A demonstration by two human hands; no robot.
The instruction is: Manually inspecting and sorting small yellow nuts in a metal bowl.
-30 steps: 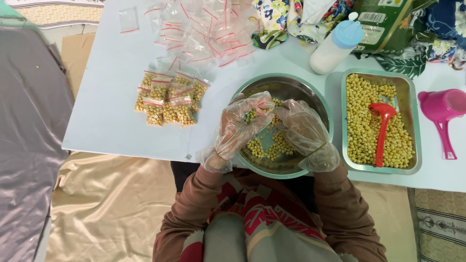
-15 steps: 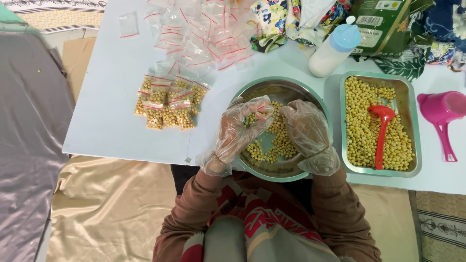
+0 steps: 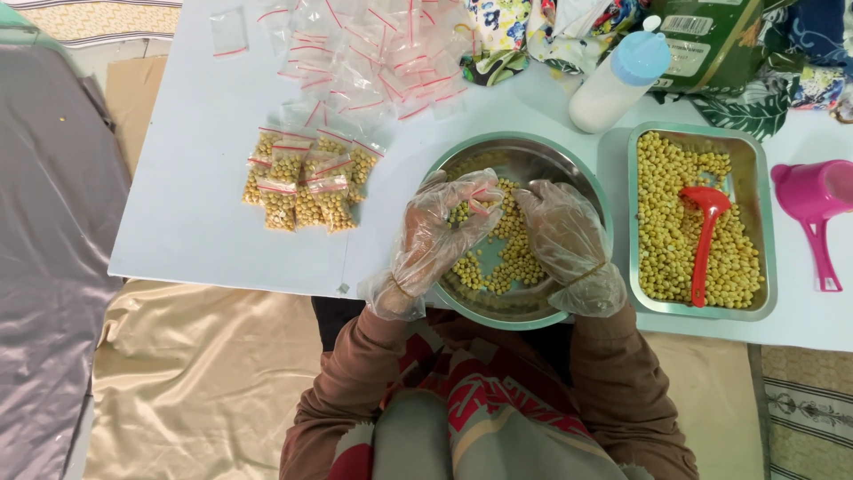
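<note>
Head camera view, looking down at your two hands in clear plastic gloves over a round steel bowl [image 3: 569,173] of yellow chickpeas [image 3: 502,262]. Your left hand [image 3: 440,227] pinches a small zip bag [image 3: 471,206] with a red seal strip, partly filled. Your right hand [image 3: 560,227] has its fingers curled at the bag's mouth; whether they grip anything is unclear. At ten o'clock from the bowl lie filled bags [image 3: 306,182], with empty bags [image 3: 364,53] beyond them. At three o'clock sits a rectangular tray [image 3: 769,231] of chickpeas holding a red scoop [image 3: 705,236].
</note>
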